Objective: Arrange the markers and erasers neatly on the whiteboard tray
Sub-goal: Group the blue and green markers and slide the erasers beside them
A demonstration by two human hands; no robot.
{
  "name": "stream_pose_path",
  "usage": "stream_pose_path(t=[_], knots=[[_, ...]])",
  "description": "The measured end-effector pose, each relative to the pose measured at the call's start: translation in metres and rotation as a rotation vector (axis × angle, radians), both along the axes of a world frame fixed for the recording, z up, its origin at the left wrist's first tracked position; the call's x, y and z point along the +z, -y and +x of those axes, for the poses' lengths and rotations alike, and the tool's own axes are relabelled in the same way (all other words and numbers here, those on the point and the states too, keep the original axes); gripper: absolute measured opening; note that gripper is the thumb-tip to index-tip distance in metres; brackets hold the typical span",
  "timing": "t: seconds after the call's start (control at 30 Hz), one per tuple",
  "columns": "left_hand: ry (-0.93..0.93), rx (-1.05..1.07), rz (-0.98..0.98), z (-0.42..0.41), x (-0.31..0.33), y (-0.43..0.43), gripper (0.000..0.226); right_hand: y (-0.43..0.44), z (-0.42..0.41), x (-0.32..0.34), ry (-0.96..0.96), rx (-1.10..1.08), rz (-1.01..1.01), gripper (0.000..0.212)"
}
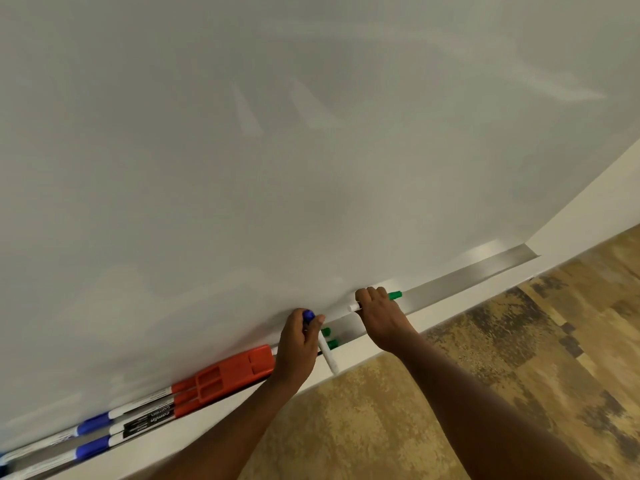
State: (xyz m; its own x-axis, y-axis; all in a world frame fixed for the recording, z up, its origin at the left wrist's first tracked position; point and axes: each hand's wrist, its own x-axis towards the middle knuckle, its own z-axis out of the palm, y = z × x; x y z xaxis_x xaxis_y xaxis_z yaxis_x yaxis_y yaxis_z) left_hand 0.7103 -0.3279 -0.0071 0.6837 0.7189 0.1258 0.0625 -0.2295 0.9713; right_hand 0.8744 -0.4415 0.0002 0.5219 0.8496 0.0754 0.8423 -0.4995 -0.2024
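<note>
A metal whiteboard tray (460,275) runs from lower left to upper right under the board. My left hand (297,344) grips a blue-capped marker (327,355), cap up, its white end sticking out over the tray's front edge. My right hand (379,315) is closed on a green-capped marker (394,295) lying along the tray. Two more green caps (329,337) show between my hands. An orange eraser (233,370) rests on red-capped markers (183,400). Blue-capped markers (93,448) lie further left.
The whiteboard (277,168) fills most of the view. The tray's right stretch, up to its end (530,252), holds nothing. Below is a patterned brown floor (485,375). A white wall strip (588,209) stands to the right of the board.
</note>
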Motion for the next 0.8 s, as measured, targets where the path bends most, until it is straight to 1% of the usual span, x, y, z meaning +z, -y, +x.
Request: stream_pose_path(t=[0.1, 0.13, 0.23, 0.33, 0.4, 0.47, 0.6, 0.7, 0.8], knots=[[0.026, 0.031, -0.067, -0.009, 0.005, 0.001, 0.010, -0.003, -0.005, -0.006, -0.039, -0.002, -0.016, 0.021], [0.029, 0.059, -0.040, -0.012, 0.008, 0.001, 0.011, -0.004, -0.008, -0.008, -0.051, 0.006, -0.026, 0.024], [0.010, 0.119, 0.164, -0.026, 0.013, -0.003, 0.013, -0.009, -0.020, -0.013, -0.121, 0.035, -0.020, 0.024], [-0.027, 0.079, 0.258, -0.041, 0.016, -0.006, 0.021, -0.017, -0.032, -0.018, -0.182, -0.011, -0.036, 0.019], [-0.042, 0.031, 0.315, -0.052, 0.019, -0.007, 0.022, -0.022, -0.039, -0.022, -0.169, 0.003, -0.084, 0.017], [-0.083, -0.031, 0.375, -0.062, 0.019, -0.009, 0.027, -0.025, -0.046, -0.026, -0.114, 0.084, -0.120, 0.018], [-0.230, -0.115, 0.495, -0.087, 0.013, -0.015, 0.038, -0.031, -0.059, -0.035, -0.024, 0.216, -0.104, 0.029], [-0.344, -0.146, 0.609, -0.103, 0.009, -0.021, 0.045, -0.037, -0.071, -0.039, 0.001, 0.244, -0.132, 0.036], [-0.404, -0.158, 0.667, -0.117, 0.007, -0.027, 0.049, -0.045, -0.083, -0.044, -0.007, 0.249, -0.147, 0.034]])
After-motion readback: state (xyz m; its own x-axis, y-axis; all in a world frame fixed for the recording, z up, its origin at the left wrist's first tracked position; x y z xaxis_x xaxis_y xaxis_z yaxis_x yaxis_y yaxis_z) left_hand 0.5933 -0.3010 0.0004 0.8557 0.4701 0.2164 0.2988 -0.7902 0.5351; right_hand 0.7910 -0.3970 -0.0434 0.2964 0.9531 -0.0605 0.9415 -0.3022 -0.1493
